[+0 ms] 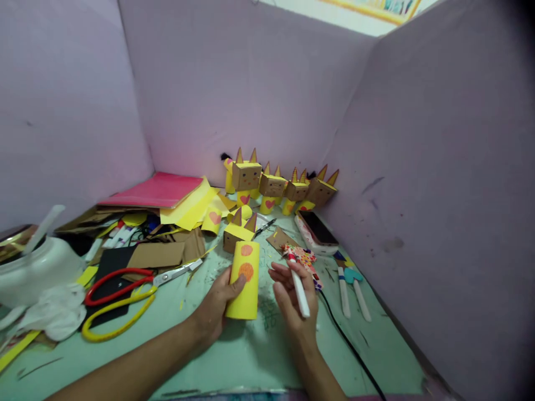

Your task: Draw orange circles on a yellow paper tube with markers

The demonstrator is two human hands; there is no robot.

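My left hand (217, 303) is closed round a yellow paper tube (243, 301) that stands nearly upright above the table. Two orange spots show on its side, the thumb partly over the lower one. In my right hand (298, 317) rests a white marker pen (299, 289) with a red end pointing away from me, its fingers curled loosely about it. Just behind the tube sits a small cardboard box head (236, 234) with yellow top and two pointed ears. A floral-patterned object (303, 256) lies beyond my right hand, with a black cord (351, 342) near it.
Large scissors (134, 289) with red and yellow handles lie at left, by a white pot (39, 270) and cardboard scraps. Behind stand several yellow box-headed figures (246, 177). A phone (317, 227) and more markers (343, 292) are at right. Purple walls (251, 83) enclose the table.
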